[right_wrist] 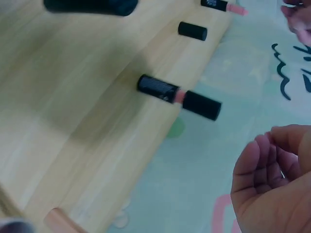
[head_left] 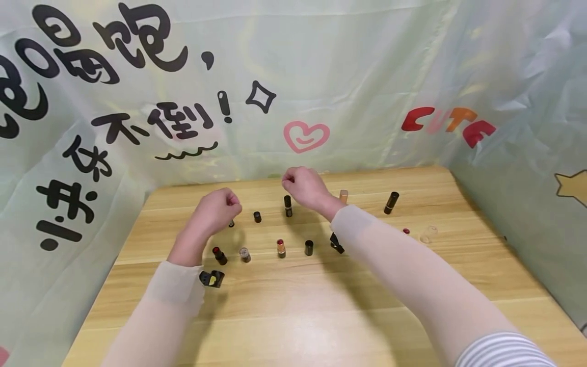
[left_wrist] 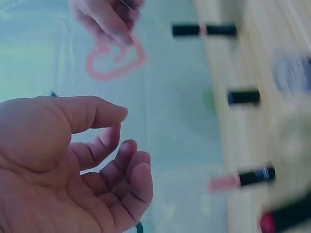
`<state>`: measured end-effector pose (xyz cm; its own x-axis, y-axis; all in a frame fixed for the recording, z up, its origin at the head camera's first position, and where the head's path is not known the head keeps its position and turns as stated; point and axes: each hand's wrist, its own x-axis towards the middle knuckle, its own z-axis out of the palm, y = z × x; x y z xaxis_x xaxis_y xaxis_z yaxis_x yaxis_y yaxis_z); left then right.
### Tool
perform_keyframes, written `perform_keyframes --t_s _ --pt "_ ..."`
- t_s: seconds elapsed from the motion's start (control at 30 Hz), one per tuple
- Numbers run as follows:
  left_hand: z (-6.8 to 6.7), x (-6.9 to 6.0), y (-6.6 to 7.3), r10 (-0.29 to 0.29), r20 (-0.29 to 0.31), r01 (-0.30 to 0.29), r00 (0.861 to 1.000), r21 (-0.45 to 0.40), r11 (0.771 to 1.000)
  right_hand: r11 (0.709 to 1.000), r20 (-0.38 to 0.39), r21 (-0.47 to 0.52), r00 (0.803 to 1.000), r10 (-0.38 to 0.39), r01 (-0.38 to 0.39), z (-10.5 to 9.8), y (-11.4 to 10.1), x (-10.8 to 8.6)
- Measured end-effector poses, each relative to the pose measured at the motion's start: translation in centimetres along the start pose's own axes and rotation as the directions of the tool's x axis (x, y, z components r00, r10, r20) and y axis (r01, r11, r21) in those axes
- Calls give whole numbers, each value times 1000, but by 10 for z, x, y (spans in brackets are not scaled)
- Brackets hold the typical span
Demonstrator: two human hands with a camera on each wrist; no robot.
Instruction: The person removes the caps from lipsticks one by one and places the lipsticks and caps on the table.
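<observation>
My left hand (head_left: pixel 213 211) hovers over the left back of the table, fingers loosely curled and holding nothing. Below it stands a pink lipstick (left_wrist: pixel 243 178) with a black base, uncapped; the hand mostly hides it in the head view. Beside that stands a small black cap (head_left: pixel 257 217). My right hand (head_left: pixel 306 187) is raised near the back edge, fingers loosely bent with nothing visible between them. Under it, apart from the fingers, stands a black lipstick (head_left: pixel 288 206) with its cap on and a pink band showing between cap and base (right_wrist: pixel 179 95).
On the wooden table (head_left: pixel 284 311) stand a dark red lipstick (head_left: pixel 219 256), a clear-topped piece (head_left: pixel 245 255), a red lipstick (head_left: pixel 281 248), a black cap (head_left: pixel 309 247), a tan tube (head_left: pixel 343 197), a black tube (head_left: pixel 391 203) and a clear cap (head_left: pixel 429 234). A printed curtain (head_left: pixel 357 61) surrounds it.
</observation>
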<state>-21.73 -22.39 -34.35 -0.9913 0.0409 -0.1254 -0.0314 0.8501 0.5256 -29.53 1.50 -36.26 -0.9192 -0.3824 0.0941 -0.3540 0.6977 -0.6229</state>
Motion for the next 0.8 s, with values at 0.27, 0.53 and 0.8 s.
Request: perform_keyframes --t_s 0.27,0.53,0.8 --pt "29 6 38 27 -28 -31 999 -132 991 998 53 -15 996 66 -65 6 19 -1" --pt "53 14 44 -5 -32 1 999 -117 993 995 130 -43 987 90 -85 22 29 -1" --pt "59 18 42 18 -28 -22 999 -141 990 995 137 -65 988 77 -69 28 27 -4"
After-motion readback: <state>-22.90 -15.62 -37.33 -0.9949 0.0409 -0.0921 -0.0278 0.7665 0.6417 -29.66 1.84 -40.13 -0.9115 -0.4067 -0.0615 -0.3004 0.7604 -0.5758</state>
